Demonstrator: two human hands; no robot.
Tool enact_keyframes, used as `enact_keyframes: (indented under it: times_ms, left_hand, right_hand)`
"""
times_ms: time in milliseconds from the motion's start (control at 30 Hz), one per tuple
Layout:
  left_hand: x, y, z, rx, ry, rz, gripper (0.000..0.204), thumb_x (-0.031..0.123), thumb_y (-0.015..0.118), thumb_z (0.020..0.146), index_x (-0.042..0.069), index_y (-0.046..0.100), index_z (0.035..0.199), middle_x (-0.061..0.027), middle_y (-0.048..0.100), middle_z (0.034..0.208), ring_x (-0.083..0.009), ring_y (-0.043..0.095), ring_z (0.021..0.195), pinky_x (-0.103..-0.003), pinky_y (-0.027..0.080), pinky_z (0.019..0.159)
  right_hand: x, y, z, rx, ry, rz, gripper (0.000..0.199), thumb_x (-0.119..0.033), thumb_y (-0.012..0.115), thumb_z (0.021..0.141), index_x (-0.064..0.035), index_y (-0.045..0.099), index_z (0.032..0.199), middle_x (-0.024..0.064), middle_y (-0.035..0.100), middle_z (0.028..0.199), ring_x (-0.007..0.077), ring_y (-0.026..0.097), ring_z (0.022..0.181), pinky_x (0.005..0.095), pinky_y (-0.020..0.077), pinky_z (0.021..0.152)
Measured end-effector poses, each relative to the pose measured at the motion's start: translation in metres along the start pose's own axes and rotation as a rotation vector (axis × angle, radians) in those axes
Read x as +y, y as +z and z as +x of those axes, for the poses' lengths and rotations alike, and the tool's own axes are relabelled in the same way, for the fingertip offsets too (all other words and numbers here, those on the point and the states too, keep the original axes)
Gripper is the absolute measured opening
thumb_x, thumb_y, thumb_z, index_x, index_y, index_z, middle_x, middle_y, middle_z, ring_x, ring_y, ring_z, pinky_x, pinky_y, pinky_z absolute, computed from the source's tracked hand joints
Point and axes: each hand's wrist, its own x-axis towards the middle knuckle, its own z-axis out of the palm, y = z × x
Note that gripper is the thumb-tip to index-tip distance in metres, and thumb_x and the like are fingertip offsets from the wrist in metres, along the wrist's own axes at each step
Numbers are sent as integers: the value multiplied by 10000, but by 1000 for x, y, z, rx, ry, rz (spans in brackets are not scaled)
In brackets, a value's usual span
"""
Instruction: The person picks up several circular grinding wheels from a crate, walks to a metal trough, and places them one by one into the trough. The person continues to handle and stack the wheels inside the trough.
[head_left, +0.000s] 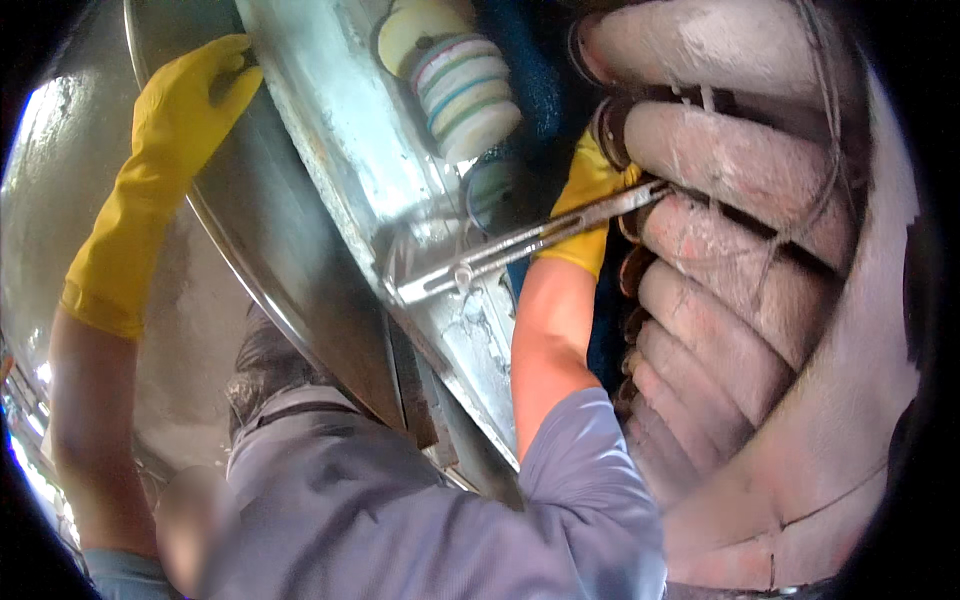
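- One broad, shiny curved metal wall filled the far left, behind the person's left forearm.
- The left hand, in a long yellow glove, was raised beside the upper left edge of a pale metal surface. Its thumb and fingers stood apart, tips pointing toward that edge; whether they touched it could not be told.
- A bright metal rim curved down below that hand, toward the grey shirt and dark trousers at the bottom.
- Near the surface's upper right edge leaned a tilted stack of pale discs with coloured edges, a pale yellow round piece at its upper left and a dark round piece below it.
- A slotted metal bar slanted across from the surface's left edge, beyond its right edge, to the pinkish cylinders.
- The right hand, gloved in yellow too, was partly behind the bar, just beside those cylinders. Its fingers were mostly hidden, so its grip could not be told.
- Pinkish-grey cylinders lay stacked on the right, dark ends facing the right hand, a thin cord hanging across them.
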Motion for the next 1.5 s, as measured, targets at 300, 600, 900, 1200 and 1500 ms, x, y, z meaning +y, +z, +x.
enact_keyframes:
  times_ms: [300, 600, 900, 1200, 1500]
  left_hand:
    - [-13, 10, 2, 19, 0, -57, 455, 413, 785, 939, 159, 731, 1312, -93, 787, 1147, -298, 745, 1069, -402, 578, 953]
    - [-9, 2, 5, -46, 6, 92, 450, 421, 745, 972, 188, 709, 1356, -54, 785, 1185, -271, 736, 1119, -391, 569, 969]
    - [2, 1, 12, -88, -49, 40, 443, 407, 746, 974, 183, 710, 1354, -63, 782, 1199, -270, 733, 1124, -384, 562, 976]
    - [3, -3, 13, -104, -40, 95, 471, 411, 730, 996, 130, 701, 1373, -108, 760, 1277, -296, 721, 1190, -371, 552, 1005]
    - [-7, 0, 8, -105, -54, 126, 462, 423, 717, 994, 173, 693, 1382, -68, 766, 1270, -272, 717, 1187, -394, 544, 1020]
  right_hand:
    - [7, 0, 4, -44, 4, 78, 384, -374, 606, 1050, -131, 690, 1335, 79, 727, 1287, 329, 700, 1092, 574, 541, 937]
    - [25, -6, -14, -83, 37, 204, 377, -378, 601, 1049, -136, 706, 1318, 71, 741, 1266, 331, 710, 1070, 587, 547, 919]
    - [32, -5, -5, -163, 378, 853, 464, -421, 609, 1032, -137, 672, 1393, 68, 681, 1398, 320, 621, 1251, 630, 424, 1069]
    - [23, -17, -11, -230, 16, 197, 636, -473, 598, 1020, -113, 539, 1540, 63, 490, 1641, 272, 370, 1555, 602, 118, 1329]
    - [40, 8, -18, 79, -67, -57, 407, -325, 603, 1047, -72, 689, 1354, 142, 651, 1436, 322, 600, 1327, 519, 391, 1221]
